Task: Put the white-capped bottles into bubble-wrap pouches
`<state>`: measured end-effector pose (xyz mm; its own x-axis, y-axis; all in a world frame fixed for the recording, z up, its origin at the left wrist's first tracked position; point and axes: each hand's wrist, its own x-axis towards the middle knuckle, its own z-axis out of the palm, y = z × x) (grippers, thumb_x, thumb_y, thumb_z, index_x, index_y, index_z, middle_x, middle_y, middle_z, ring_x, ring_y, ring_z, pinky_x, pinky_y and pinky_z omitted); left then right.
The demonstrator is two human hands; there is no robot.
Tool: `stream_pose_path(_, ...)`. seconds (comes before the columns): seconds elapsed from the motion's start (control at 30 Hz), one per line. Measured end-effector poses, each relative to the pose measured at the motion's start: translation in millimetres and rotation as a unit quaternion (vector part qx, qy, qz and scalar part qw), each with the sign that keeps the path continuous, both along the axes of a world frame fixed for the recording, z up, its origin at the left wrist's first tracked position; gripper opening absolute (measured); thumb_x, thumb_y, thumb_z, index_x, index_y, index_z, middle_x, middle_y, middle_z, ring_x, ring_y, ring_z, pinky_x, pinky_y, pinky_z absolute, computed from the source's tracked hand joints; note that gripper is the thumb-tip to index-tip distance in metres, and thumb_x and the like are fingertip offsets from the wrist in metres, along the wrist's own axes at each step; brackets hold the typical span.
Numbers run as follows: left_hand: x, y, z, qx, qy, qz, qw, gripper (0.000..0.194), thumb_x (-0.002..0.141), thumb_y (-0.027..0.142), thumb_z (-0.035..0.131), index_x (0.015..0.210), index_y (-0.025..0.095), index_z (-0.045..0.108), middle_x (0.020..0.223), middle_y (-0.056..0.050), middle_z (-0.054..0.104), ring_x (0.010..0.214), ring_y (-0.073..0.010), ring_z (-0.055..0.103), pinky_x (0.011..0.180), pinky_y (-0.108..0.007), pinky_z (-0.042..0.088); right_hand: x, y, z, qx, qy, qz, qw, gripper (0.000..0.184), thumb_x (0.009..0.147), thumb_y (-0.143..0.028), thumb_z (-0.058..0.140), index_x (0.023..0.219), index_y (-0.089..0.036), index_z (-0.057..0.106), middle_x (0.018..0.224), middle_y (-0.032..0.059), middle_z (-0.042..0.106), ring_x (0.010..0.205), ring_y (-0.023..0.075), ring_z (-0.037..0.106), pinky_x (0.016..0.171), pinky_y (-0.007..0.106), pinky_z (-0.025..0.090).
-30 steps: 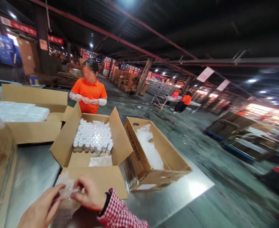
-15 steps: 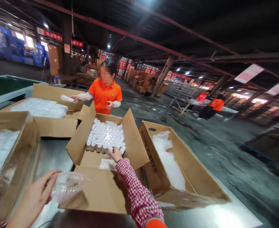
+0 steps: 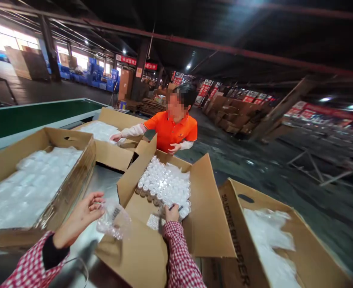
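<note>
My left hand pinches a clear bubble-wrap bag by its edge, beside the near flap of the middle carton. Inside that open carton stand rows of small clear bottles with white caps, packed upright. My right hand reaches in at the nearest row, its fingers closed round a bottle at the right front corner; the hand hides most of that bottle. A piece of bubble wrap lies on the carton's floor just left of my right hand.
A carton of white wrapped packs stands at left. At right is a carton marked SILICONE RUBBER. Across the table a co-worker in orange reaches into another carton. A green conveyor runs behind.
My view has swung left, so the cartons appear further right. My left hand has lifted the bubble-wrap bag nearer the carton. The co-worker's hand has lowered a wrapped pack into the far carton.
</note>
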<state>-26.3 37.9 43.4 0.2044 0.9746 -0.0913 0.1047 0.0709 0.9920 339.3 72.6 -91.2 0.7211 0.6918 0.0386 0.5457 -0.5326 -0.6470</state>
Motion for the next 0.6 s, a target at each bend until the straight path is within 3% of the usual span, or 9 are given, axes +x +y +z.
stream_pose_path(0.1, 6, 4, -4.4, 0.056, 0.088, -0.019, 0.994, 0.047, 0.081, 0.049, 0.054, 0.110, 0.012, 0.053, 0.092, -0.008, 0.062, 0.083, -0.0204, 0.061, 0.073, -0.031, 0.050, -3, -15, 22.3, 0.106, 0.059, -0.021, 0.992, 0.042, 0.077, -0.041, 0.051, 0.104, -0.010, 0.044, 0.090, 0.0151, 0.062, 0.085, 0.0282, 0.065, 0.078, 0.039, 0.049)
stream_pose_path(0.23, 20, 10, -1.2, 0.113, 0.184, -0.055, 0.975, 0.038, 0.084, 0.046, 0.047, 0.094, 0.014, 0.065, 0.088, -0.009, 0.067, 0.082, -0.0234, 0.061, 0.075, -0.033, 0.045, -48, -61, 86.7, 0.267, 0.108, 0.048, 0.956, 0.041, 0.082, -0.050, 0.048, 0.106, -0.019, 0.039, 0.100, 0.0080, 0.059, 0.088, 0.0180, 0.064, 0.078, 0.031, 0.052)
stream_pose_path(0.3, 30, 12, 6.7, 0.139, 0.208, -0.088, 0.964, 0.035, 0.086, 0.043, 0.044, 0.087, 0.016, 0.067, 0.091, -0.008, 0.069, 0.088, -0.0237, 0.061, 0.080, -0.033, 0.042, -87, -92, 117.0, 0.412, 0.155, 0.154, 0.885, 0.035, 0.082, -0.041, 0.058, 0.105, -0.021, 0.041, 0.099, 0.0092, 0.059, 0.090, 0.0209, 0.065, 0.078, 0.036, 0.053)
stream_pose_path(0.33, 35, 12, 11.5, 0.151, 0.219, -0.104, 0.958, 0.035, 0.087, 0.042, 0.042, 0.083, 0.017, 0.067, 0.088, -0.007, 0.070, 0.086, -0.0230, 0.061, 0.079, -0.032, 0.042, -107, -107, 126.7, 0.437, 0.156, 0.230, 0.856, 0.031, 0.084, -0.035, 0.058, 0.106, -0.022, 0.041, 0.101, 0.0097, 0.060, 0.094, 0.0224, 0.065, 0.081, 0.039, 0.054)
stream_pose_path(0.4, 42, 10, 20.8, 0.167, 0.243, -0.125, 0.947, 0.039, 0.089, 0.042, 0.038, 0.077, 0.018, 0.066, 0.077, -0.005, 0.069, 0.077, -0.0212, 0.061, 0.072, -0.030, 0.041, -139, -130, 132.2, 0.448, 0.114, 0.357, 0.812, 0.029, 0.088, -0.029, 0.052, 0.114, -0.025, 0.040, 0.107, 0.0104, 0.059, 0.105, 0.0253, 0.062, 0.087, 0.043, 0.053)
stream_pose_path(0.47, 46, 4, 26.7, 0.179, 0.265, -0.130, 0.939, 0.041, 0.091, 0.041, 0.034, 0.076, 0.018, 0.066, 0.075, -0.004, 0.068, 0.073, -0.0206, 0.061, 0.068, -0.029, 0.039, -157, -142, 123.1, 0.428, 0.048, 0.436, 0.790, 0.035, 0.089, -0.026, 0.049, 0.122, -0.026, 0.037, 0.114, 0.0113, 0.057, 0.114, 0.0272, 0.058, 0.092, 0.045, 0.051)
stream_pose_path(0.6, 43, -12, 26.9, 0.184, 0.299, -0.135, 0.926, 0.035, 0.089, 0.036, 0.039, 0.086, 0.019, 0.070, 0.085, -0.008, 0.073, 0.082, -0.0237, 0.065, 0.070, -0.029, 0.040, -156, -147, 104.2, 0.371, -0.008, 0.437, 0.820, 0.041, 0.087, -0.017, 0.049, 0.125, -0.025, 0.037, 0.121, 0.0117, 0.056, 0.117, 0.0253, 0.055, 0.096, 0.043, 0.049)
